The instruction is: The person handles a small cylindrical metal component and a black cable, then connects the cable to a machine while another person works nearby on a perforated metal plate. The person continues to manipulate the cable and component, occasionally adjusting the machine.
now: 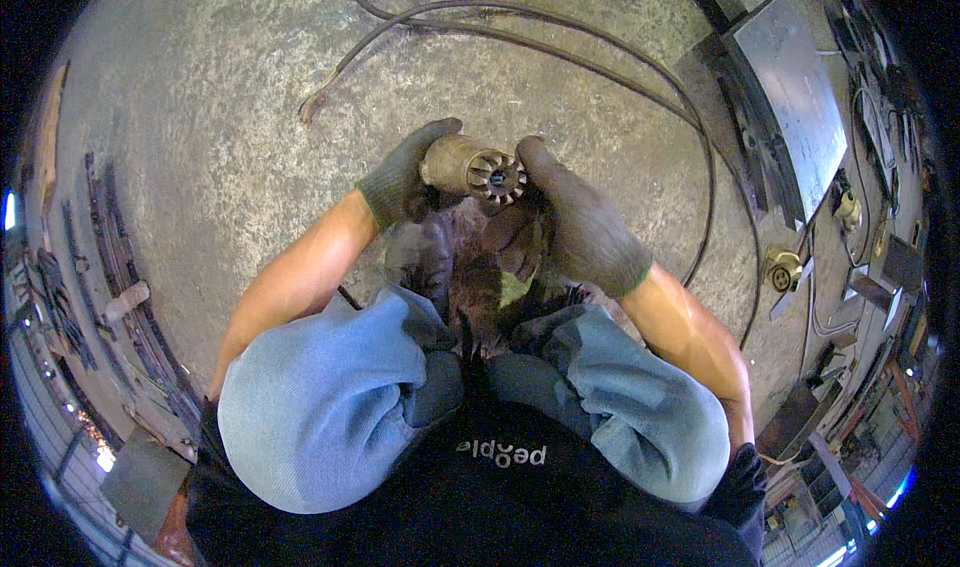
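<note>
Reader: Where is the metal cylinder point(456, 164), and how is it held?

Author: It is raised above the concrete floor point(240, 127), between the two palms; the left hand point(405, 175) grasps the plain barrel point(444, 167) from its left side; the right hand point(585, 217) grasps the toothed end point(479, 179), thumb at the upper right rim, fingers curled beneath.

Reader: How would it handle?

Author: Probably heavy for its size and wholly stiff; the dull barrel should give fair friction to the fabric gloves point(605, 247), though oil, which cannot be judged here, would make it slippery; breakage seems unlikely, save perhaps chipping at the teeth.

Reader: And the best hold?

Author: The barrel, wrapped by a full palm, should carry the weight; the toothed end suits steadying only, since its edges may snag fabric.
</note>
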A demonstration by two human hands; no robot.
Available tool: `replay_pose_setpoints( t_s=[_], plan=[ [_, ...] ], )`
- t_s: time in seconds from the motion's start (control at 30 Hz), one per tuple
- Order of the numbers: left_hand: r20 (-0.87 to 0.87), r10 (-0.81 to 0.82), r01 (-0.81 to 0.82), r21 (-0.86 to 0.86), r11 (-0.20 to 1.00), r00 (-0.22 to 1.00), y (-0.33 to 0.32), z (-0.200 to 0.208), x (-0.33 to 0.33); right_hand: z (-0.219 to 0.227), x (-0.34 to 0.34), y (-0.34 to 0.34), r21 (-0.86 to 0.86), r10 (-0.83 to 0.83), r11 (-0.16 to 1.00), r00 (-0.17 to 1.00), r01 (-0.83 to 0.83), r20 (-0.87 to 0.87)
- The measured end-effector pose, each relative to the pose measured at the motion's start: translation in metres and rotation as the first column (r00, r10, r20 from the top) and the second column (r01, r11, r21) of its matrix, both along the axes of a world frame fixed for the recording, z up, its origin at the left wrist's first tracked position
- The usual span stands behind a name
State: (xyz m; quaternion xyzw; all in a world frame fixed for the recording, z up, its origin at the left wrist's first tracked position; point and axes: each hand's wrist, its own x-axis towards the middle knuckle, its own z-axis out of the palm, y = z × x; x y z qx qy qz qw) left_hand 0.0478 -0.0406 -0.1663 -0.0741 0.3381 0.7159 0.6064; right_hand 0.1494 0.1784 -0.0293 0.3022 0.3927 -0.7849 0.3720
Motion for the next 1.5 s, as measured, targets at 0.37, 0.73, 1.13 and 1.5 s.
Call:
replay_pose_setpoints(
  t_s=[0.37,0.73,1.13,1.5],
  plan=[
    [-0.184,0.299,-0.338,-0.238,0.911,0.936,0.018,0.031,-0.025,-0.041,0.016,0.011,-0.352,-0.101,0.933,0.993,0.075,-0.056],
    [-0.999,-0.043,-0.368,-0.033,0.929,-0.018,0.041,0.12,-0.052,-0.016,0.002,0.011,0.064,0.294,0.955,0.894,-0.29,-0.337],
    [-0.957,-0.158,-0.379,-0.055,0.924,-0.245,0.057,0.132,-0.044,-0.057,0.022,-0.003,0.424,0.398,0.906,0.352,-0.004,-0.847],
    [-0.903,-0.419,-0.043,-0.416,0.908,-0.095,0.009,0.153,0.016,0.143,0.11,0.022,0.83,0.766,0.491,0.583,-0.263,-0.269]
  ],
)
